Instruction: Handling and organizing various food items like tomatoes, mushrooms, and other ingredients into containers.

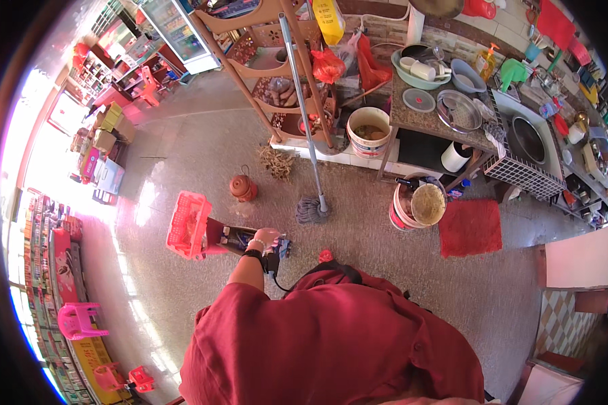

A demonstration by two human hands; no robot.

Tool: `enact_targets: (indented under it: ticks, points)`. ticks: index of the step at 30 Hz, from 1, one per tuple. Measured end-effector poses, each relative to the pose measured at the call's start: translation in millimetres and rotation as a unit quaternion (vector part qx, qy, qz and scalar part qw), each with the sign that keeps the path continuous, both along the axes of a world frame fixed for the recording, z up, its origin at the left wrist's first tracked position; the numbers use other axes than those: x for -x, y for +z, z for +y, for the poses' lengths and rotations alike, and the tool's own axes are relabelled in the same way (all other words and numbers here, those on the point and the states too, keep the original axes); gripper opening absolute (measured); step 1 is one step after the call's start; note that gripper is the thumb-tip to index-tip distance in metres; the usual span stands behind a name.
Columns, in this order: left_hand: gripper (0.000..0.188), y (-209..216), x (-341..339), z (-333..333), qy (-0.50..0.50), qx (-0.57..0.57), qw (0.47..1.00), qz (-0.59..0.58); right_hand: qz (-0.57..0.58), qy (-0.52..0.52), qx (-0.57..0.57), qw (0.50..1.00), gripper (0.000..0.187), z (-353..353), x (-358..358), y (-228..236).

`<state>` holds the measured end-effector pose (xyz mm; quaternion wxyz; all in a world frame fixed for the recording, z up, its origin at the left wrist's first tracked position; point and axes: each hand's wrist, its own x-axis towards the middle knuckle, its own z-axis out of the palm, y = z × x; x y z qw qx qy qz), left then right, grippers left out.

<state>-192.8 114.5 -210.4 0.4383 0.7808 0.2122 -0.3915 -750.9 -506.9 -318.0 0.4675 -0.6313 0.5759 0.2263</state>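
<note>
My left hand [267, 237] is stretched forward at the middle left, with a dark band round the wrist. Its fingers look curled and closed over a dark, partly blue object [283, 248]; what exactly they hold cannot be made out. A black cable runs from near this wrist toward my body. Just left of the hand, a dark-red and black piece [217, 234] reaches to a red plastic basket [187, 225], which seems to have something inside. My right hand is out of view, and my red shirt [331, 344] fills the lower middle.
A grey mop [312, 210] leans against a brown shelf rack [250, 64]. A lidded brown pot [243, 187] stands on the floor. Two buckets [369, 133] and a red mat [471, 228] lie near the counter [412, 120]. A pink chair [80, 320] is at left.
</note>
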Motion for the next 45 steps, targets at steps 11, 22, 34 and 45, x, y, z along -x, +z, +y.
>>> enact_targets:
  ticks: [11, 22, 34, 45]
  points:
    - [0.018, -16, -96, -20, -0.034, 0.075, 0.997, -0.013, -0.192, 0.219, 0.155, 0.944, 0.010, -78, -174, -17]
    - [0.023, 38, -202, -43, -0.021, 0.008, 0.998, -0.054, -0.302, 0.367, 0.206, 0.855, 0.018, 14, -567, 259]
    - [0.018, 64, -297, -163, -0.155, 0.081, 0.961, -0.212, -0.329, 0.599, 0.067, 0.727, 0.026, 90, -902, 241]
    - [0.020, 46, -322, -200, -0.028, 0.053, 0.990, -0.129, -0.273, 0.686, 0.065, 0.672, 0.023, 100, -1089, 86]
